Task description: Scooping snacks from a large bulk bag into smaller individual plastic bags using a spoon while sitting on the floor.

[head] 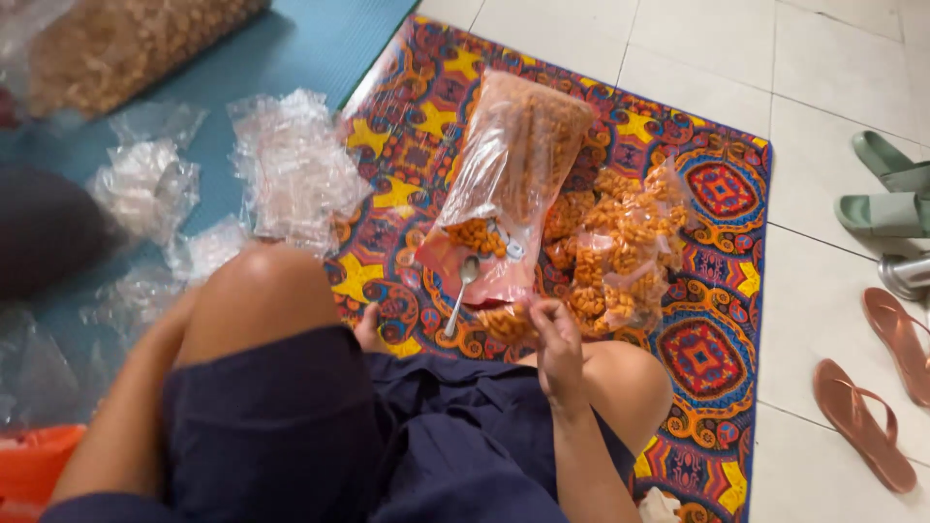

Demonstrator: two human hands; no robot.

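My right hand pinches a small clear bag of orange snacks just above my right knee. In front of it lies a large open plastic bag of the same orange snacks, with a metal spoon resting at its mouth. To the right, several filled small bags are piled on the patterned mat. My left forearm runs along my raised left knee, which hides the left hand.
Heaps of empty clear plastic bags lie on a blue mat at left, near another big snack bag. Green sandals, brown sandals and a metal object lie on the tiled floor at right.
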